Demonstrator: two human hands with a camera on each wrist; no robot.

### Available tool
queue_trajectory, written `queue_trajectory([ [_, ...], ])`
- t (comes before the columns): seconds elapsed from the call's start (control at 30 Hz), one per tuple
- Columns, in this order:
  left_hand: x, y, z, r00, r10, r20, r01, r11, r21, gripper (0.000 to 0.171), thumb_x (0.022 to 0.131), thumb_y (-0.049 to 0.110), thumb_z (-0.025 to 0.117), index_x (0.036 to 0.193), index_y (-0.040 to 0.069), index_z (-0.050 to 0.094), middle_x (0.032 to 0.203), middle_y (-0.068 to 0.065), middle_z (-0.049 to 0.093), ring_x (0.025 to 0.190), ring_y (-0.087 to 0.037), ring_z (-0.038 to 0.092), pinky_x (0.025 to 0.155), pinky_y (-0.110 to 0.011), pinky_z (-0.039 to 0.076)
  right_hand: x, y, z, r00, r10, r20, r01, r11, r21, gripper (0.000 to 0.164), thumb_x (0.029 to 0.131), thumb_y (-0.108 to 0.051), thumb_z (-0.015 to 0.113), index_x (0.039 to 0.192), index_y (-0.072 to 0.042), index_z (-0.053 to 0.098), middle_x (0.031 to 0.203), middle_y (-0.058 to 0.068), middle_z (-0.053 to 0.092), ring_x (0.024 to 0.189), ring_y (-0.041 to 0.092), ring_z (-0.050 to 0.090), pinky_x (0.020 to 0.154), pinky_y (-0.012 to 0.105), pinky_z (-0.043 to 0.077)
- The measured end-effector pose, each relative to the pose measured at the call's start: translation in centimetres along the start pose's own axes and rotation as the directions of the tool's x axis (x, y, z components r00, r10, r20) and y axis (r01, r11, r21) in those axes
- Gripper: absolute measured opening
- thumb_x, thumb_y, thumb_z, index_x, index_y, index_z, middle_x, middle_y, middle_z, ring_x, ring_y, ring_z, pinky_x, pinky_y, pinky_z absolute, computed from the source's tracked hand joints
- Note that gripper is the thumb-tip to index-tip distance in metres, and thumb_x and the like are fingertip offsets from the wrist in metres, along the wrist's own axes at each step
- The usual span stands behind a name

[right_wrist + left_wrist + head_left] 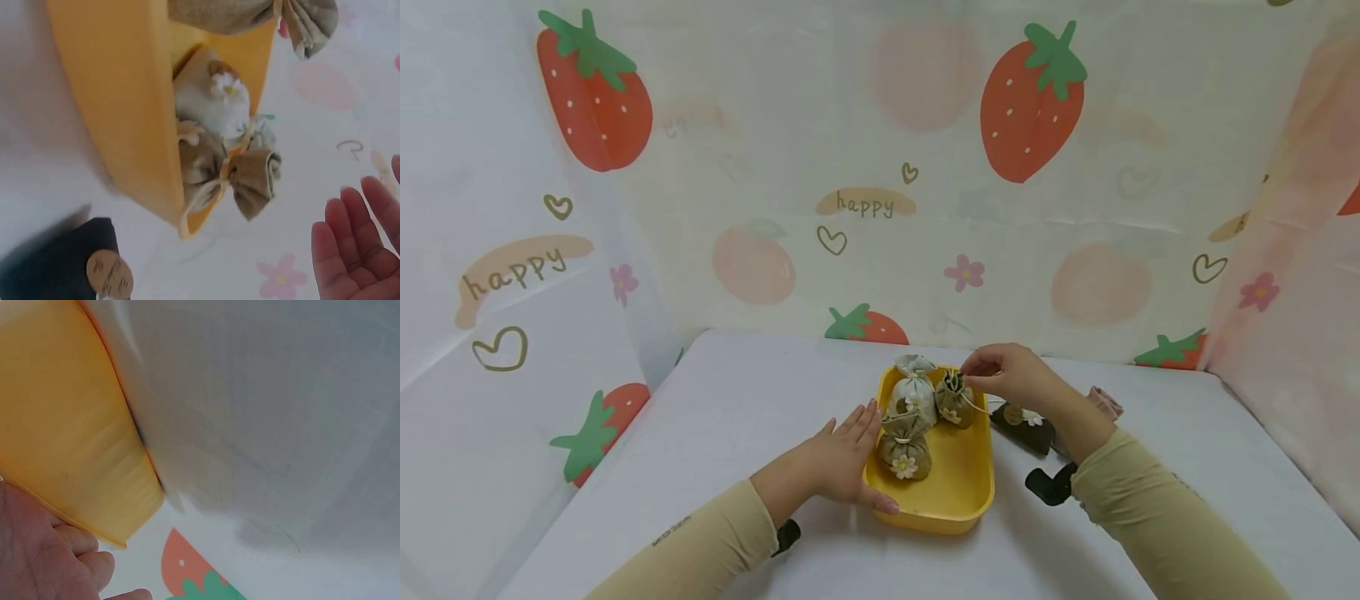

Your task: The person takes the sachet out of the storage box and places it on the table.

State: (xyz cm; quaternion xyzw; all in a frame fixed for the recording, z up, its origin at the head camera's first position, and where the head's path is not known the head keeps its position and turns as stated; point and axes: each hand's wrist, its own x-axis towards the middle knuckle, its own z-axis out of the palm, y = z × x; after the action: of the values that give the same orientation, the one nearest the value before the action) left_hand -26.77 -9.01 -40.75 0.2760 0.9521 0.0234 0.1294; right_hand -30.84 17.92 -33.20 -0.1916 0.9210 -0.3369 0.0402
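Observation:
A yellow plastic tray point(958, 479) holds three small drawstring pouches with flower trims: a whitish one point(913, 390) at the back left, an olive-brown one point(953, 407) at the back right and a tan one point(904, 457) in front. My left hand point(848, 458) rests along the tray's left rim, fingers extended and thumb at the near left corner. Beside the olive-brown pouch's gathered top is my right hand point(1026, 379). The right wrist view shows these fingers point(359, 250) apart from that pouch's tied neck, with nothing held.
On the white table point(760, 400), a dark pouch point(1024, 430) with a round tag and flower lies right of the tray. A pinkish pouch point(1105, 403) shows behind the right forearm. Strawberry-printed sheets point(872, 267) stand at the back and sides.

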Motion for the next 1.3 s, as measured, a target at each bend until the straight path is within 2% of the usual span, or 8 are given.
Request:
queue_trajectory([
  [0.23,0.1,-0.1,0.0,1.0,0.007,-0.003,-0.007,1.0,0.006,0.129,0.056,0.09,0.04,0.147,0.008,0.002,0.153,-0.009,-0.007,0.14,-0.025,-0.002,0.107,-0.053,0.015,0.5,-0.6,0.9,0.999,-0.02,0.028,0.02,1.0,0.004,0.017,0.086,-0.021,0.065,0.099,-0.01,0.067,0.09,0.0,0.065,0.083,0.015,0.058,0.077,0.033,0.05],
  [0.37,0.1,-0.1,0.0,1.0,0.005,0.002,-0.005,1.0,0.003,0.129,0.055,0.09,0.04,0.148,0.008,0.001,0.153,-0.009,-0.007,0.14,-0.024,-0.003,0.108,-0.053,0.014,1.0,-0.8,1.5,0.997,-0.033,0.065,0.03,0.999,0.044,0.016,0.084,-0.022,0.067,0.097,-0.013,0.068,0.091,0.002,0.066,0.082,0.015,0.058,0.076,0.031,0.05],
  [0.5,0.1,-0.1,0.0,1.0,0.004,0.003,-0.004,1.0,-0.006,0.129,0.055,0.09,0.04,0.148,0.008,0.001,0.153,-0.008,-0.007,0.14,-0.024,-0.004,0.108,-0.053,0.014,1.4,-1.0,2.1,0.994,-0.027,0.107,0.017,0.995,0.095,0.021,0.082,-0.023,0.069,0.101,-0.012,0.068,0.094,0.002,0.066,0.084,0.015,0.058,0.077,0.03,0.05],
  [0.63,0.1,-0.1,0.0,1.0,0.001,0.006,-0.001,1.0,-0.018,0.129,0.056,0.089,0.042,0.148,0.008,0.002,0.153,-0.008,-0.007,0.14,-0.024,-0.004,0.108,-0.053,0.013,1.7,-1.2,2.7,0.992,-0.021,0.125,0.012,0.997,0.076,0.025,0.082,-0.022,0.07,0.105,-0.014,0.067,0.095,-0.001,0.066,0.086,0.014,0.059,0.078,0.031,0.05],
  [0.93,0.2,-0.1,0.1,1.0,0.0,0.002,0.0,1.0,-0.02,0.128,0.056,0.088,0.043,0.148,0.008,0.002,0.153,-0.008,-0.007,0.14,-0.024,-0.003,0.108,-0.053,0.013,2.2,-1.2,3.4,0.984,-0.051,0.171,0.048,0.999,0.026,0.03,0.083,-0.021,0.068,0.112,-0.011,0.065,0.103,0.003,0.066,0.095,0.018,0.061,0.082,0.033,0.05],
  [1.13,0.3,-0.2,0.1,1.0,-0.001,0.002,0.001,1.0,-0.017,0.129,0.054,0.089,0.041,0.148,0.008,0.003,0.153,-0.007,-0.007,0.14,-0.023,-0.004,0.108,-0.052,0.013,2.3,-1.4,3.7,0.977,-0.022,0.21,0.013,0.999,0.046,0.032,0.082,-0.023,0.069,0.113,-0.015,0.064,0.107,0.005,0.064,0.096,0.018,0.06,0.081,0.032,0.05],
  [1.3,0.3,-0.2,0.2,1.0,0.007,0.001,-0.007,1.0,-0.026,0.129,0.055,0.089,0.041,0.148,0.008,0.003,0.153,-0.008,-0.007,0.14,-0.024,-0.003,0.108,-0.053,0.014,2.6,-1.0,4.0,0.972,-0.021,0.233,0.005,0.998,0.07,0.037,0.081,-0.024,0.071,0.115,-0.013,0.063,0.109,0.007,0.063,0.099,0.019,0.06,0.083,0.033,0.049],
])
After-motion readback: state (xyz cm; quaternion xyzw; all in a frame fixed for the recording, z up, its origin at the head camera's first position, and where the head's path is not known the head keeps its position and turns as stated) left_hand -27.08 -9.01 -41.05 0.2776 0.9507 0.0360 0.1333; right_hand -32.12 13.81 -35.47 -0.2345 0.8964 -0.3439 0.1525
